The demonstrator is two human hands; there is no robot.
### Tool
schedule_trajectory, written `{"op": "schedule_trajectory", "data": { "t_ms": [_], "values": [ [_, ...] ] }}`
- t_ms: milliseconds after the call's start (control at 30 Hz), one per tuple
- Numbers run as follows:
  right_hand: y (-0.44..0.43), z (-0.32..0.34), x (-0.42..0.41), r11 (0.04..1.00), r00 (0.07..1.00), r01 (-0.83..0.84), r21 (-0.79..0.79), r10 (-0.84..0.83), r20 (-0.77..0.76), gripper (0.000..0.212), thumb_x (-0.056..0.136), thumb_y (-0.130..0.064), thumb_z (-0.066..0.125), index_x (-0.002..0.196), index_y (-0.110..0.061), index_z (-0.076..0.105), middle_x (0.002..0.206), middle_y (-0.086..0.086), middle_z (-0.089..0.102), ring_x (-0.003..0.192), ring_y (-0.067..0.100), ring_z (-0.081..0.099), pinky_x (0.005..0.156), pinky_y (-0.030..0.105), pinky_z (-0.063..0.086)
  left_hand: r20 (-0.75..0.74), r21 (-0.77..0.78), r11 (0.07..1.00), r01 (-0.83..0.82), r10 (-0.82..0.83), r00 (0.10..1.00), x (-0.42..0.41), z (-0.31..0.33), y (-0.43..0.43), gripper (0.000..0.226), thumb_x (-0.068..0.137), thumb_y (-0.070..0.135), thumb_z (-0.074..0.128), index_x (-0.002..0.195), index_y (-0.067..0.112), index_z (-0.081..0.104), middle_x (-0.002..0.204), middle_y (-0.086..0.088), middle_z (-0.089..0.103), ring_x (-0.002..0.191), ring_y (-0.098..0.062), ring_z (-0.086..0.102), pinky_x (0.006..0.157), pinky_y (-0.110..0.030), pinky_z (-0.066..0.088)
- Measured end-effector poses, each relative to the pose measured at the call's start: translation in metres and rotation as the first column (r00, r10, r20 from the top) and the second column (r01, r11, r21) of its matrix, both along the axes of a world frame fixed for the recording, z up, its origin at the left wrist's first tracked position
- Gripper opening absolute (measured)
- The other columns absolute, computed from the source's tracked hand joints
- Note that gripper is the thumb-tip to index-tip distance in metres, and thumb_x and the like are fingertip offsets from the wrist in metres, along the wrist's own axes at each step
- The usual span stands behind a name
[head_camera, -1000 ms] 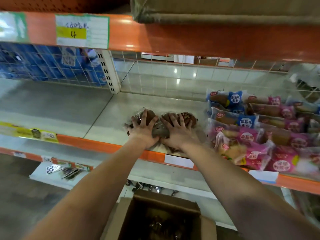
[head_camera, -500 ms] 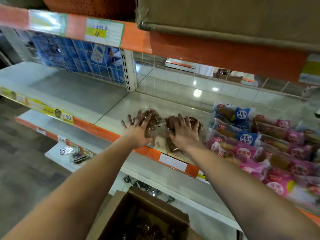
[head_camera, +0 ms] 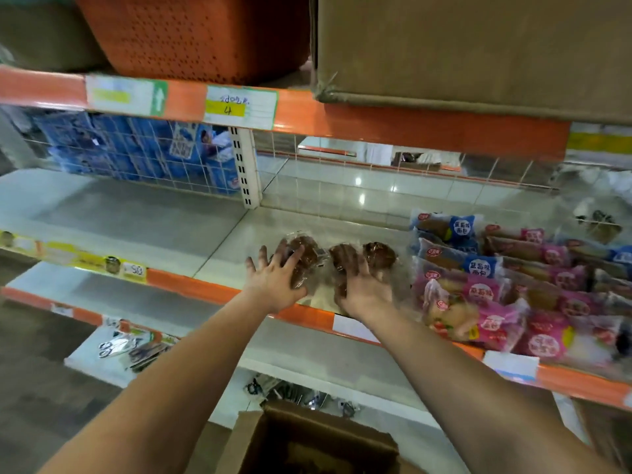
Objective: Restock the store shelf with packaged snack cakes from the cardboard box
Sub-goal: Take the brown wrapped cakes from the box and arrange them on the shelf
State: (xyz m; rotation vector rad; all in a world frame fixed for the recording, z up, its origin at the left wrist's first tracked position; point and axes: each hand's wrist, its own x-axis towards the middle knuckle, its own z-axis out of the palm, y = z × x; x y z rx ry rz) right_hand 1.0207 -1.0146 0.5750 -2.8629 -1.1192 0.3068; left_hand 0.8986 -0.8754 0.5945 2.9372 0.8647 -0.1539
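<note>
Clear-wrapped brown snack cakes lie on the white shelf (head_camera: 219, 241) near its orange front edge. My left hand (head_camera: 277, 278) rests with spread fingers on the left pack of cakes (head_camera: 306, 249). My right hand (head_camera: 362, 285) lies flat on the right pack of cakes (head_camera: 379, 256), fingers straight. The open cardboard box (head_camera: 318, 439) stands below, between my forearms; its inside is dark.
Blue and pink wrapped bread packs (head_camera: 485, 278) fill the shelf to the right of the cakes. A large carton (head_camera: 478, 49) and an orange basket (head_camera: 191, 32) sit on the shelf above. Packaged scissors (head_camera: 116, 347) lie on a lower shelf at the left.
Both hands stay on the cake packs, shifted slightly right along the shelf. The camera has tilted up, showing more of the upper shelf.
</note>
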Motion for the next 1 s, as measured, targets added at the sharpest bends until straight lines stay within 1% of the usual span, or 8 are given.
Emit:
{"op": "schedule_trajectory", "data": {
  "t_ms": [100,233,367,467,667,833,900,1000],
  "values": [
    [0.012,0.003,-0.020,0.991,0.989,0.130,-0.008,-0.130,-0.074,0.076,0.087,-0.029,0.059,0.149,-0.023,0.016,0.146,0.012,0.028,0.131,0.043,0.031,0.099,0.050,0.039,-0.044,0.014,0.997,0.072,-0.072,0.996,-0.008,0.000,0.018,0.085,0.087,0.065,0.040,0.149,0.036,-0.010,0.159,-0.001,-0.016,0.144,-0.039,-0.005,0.115,-0.060,0.002],
    [0.022,0.021,-0.036,0.981,0.984,0.147,0.128,-0.159,0.081,0.084,0.088,-0.039,0.062,0.151,-0.017,0.011,0.152,0.017,0.017,0.136,0.039,0.026,0.106,0.053,0.031,-0.021,0.009,0.992,0.125,-0.125,0.992,-0.022,0.009,0.039,0.084,0.088,0.061,0.042,0.150,0.033,-0.006,0.159,-0.001,-0.014,0.144,-0.039,-0.004,0.115,-0.059,0.002],
    [0.024,0.043,-0.041,0.911,0.986,0.093,0.402,-0.140,0.087,0.098,0.088,-0.042,0.063,0.153,-0.014,-0.004,0.154,0.017,0.012,0.141,0.035,0.021,0.115,0.044,0.019,0.294,-0.191,0.968,0.161,-0.100,0.951,-0.017,0.024,0.042,0.073,0.088,0.049,0.055,0.148,0.024,0.022,0.156,-0.004,0.021,0.142,-0.031,0.021,0.117,-0.046,0.017],
    [0.021,0.052,-0.051,0.898,0.990,-0.036,0.438,-0.029,0.140,0.098,0.087,-0.045,0.062,0.153,-0.016,-0.005,0.150,0.016,0.027,0.139,0.032,0.025,0.114,0.042,0.018,0.549,-0.526,0.816,0.242,0.109,0.828,-0.005,0.041,0.027,0.065,0.081,0.043,0.069,0.136,0.017,0.044,0.130,-0.005,0.055,0.119,-0.022,0.053,0.103,-0.034,0.042],
    [-0.006,0.053,-0.060,0.908,0.980,-0.112,0.403,0.034,0.196,0.104,0.083,-0.057,0.061,0.153,-0.015,-0.003,0.149,0.012,0.031,0.140,0.028,0.026,0.116,0.038,0.012,0.568,-0.726,0.580,0.370,0.203,0.797,-0.001,0.049,-0.009,0.034,0.080,0.006,0.072,0.112,0.002,0.062,0.093,-0.003,0.066,0.087,-0.012,0.062,0.067,-0.005,0.047],
    [-0.033,0.055,-0.049,0.951,0.981,-0.113,0.287,0.060,0.186,0.109,0.079,-0.070,0.054,0.152,-0.016,-0.007,0.152,0.011,0.024,0.142,0.030,0.019,0.119,0.042,0.006,0.504,-0.829,0.458,0.322,0.361,0.785,0.000,0.051,-0.023,0.037,0.084,-0.008,0.061,0.121,-0.004,0.055,0.105,-0.014,0.062,0.099,-0.023,0.060,0.077,-0.014,0.051],
    [-0.037,0.057,-0.046,0.953,0.986,-0.104,0.284,0.061,0.156,0.107,0.078,-0.067,0.059,0.153,-0.015,0.001,0.150,0.011,0.028,0.141,0.030,0.023,0.118,0.041,0.008,0.456,-0.868,0.408,0.282,0.430,0.779,0.000,0.048,-0.029,0.037,0.087,-0.006,0.059,0.123,-0.001,0.054,0.115,-0.016,0.061,0.111,-0.029,0.058,0.094,-0.031,0.049],
    [-0.042,0.058,-0.044,0.933,0.982,-0.135,0.333,0.081,0.173,0.096,0.077,-0.060,0.066,0.149,-0.017,0.019,0.143,0.010,0.036,0.135,0.029,0.032,0.115,0.039,0.018,0.405,-0.904,0.347,0.250,0.510,0.759,-0.003,0.042,-0.037,0.036,0.089,-0.002,0.058,0.125,-0.001,0.052,0.121,-0.019,0.060,0.111,-0.030,0.058,0.095,-0.038,0.047]
  ]
}}
